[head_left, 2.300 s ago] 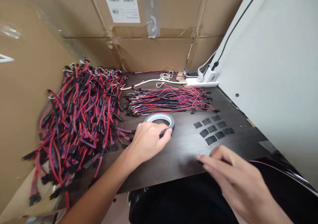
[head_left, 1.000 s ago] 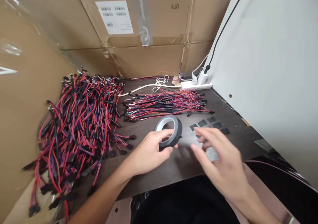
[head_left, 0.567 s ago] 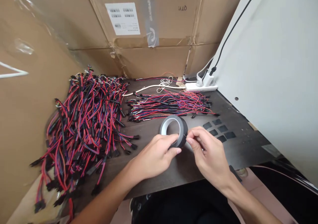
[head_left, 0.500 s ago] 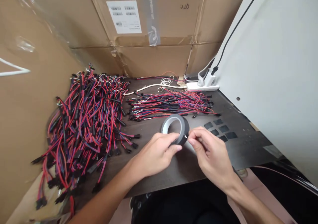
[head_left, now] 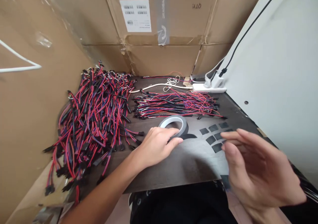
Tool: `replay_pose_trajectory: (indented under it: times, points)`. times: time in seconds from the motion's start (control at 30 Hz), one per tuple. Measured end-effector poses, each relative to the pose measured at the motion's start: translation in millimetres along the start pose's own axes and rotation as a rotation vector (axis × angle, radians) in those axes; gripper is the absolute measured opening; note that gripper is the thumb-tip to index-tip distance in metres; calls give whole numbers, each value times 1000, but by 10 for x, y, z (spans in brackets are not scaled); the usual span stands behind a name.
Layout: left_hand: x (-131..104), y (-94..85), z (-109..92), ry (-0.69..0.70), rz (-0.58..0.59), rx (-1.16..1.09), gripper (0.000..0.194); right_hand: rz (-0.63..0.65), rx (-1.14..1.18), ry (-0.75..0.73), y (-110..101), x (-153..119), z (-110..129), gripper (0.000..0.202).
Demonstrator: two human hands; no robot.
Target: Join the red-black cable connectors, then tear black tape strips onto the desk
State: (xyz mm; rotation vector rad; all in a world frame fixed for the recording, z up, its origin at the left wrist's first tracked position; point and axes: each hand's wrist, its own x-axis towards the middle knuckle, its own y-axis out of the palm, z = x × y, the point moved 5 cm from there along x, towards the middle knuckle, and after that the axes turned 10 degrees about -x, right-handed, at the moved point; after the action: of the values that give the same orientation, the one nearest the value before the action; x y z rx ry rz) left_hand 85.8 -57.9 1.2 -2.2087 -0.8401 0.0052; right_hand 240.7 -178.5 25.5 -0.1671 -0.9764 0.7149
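My left hand (head_left: 159, 146) grips the near side of a black tape roll (head_left: 184, 126) with a pale inner ring, thumb and fingers pinching it just above the dark table (head_left: 159, 176). A loose black tape end (head_left: 190, 136) sticks out to the right of the roll. My right hand (head_left: 258, 167) is raised at the right, slightly blurred, fingers and thumb apart, and I see nothing in it. Several black tape squares (head_left: 210, 140) lie on the table between the roll and my right hand, some partly covered by its fingertips.
A large heap of red and black wire harnesses (head_left: 96, 118) fills the left. Another bundle (head_left: 174, 105) lies behind the roll. A white power strip (head_left: 208, 87) stands at the back, before cardboard (head_left: 174, 58). A white panel (head_left: 280, 68) borders the right.
My right hand has moved away from the roll to the right and opened. A tape end now extends from the roll. An additional tape square shows at the left of the group. The view has shifted slightly.
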Motion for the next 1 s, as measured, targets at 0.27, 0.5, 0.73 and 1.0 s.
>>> replay_pose_trajectory:
  times: [0.27, 0.5, 0.73, 1.0]
  points:
    - [4, 27, 3, -9, 14, 6, 16, 457, -78, -178, 499, 127, 10, 30]
    - [8, 25, -7, -70, 53, 6, 14, 491, -57, -185, 559, 170, 19, 9]
    - [22, 46, -16, -109, 36, 71, 12, 558, -89, -237, 550, 153, 64, 17]
    - [25, 80, -37, -69, 17, 102, 22, 645, -174, -335, 598, 126, 76, 17]
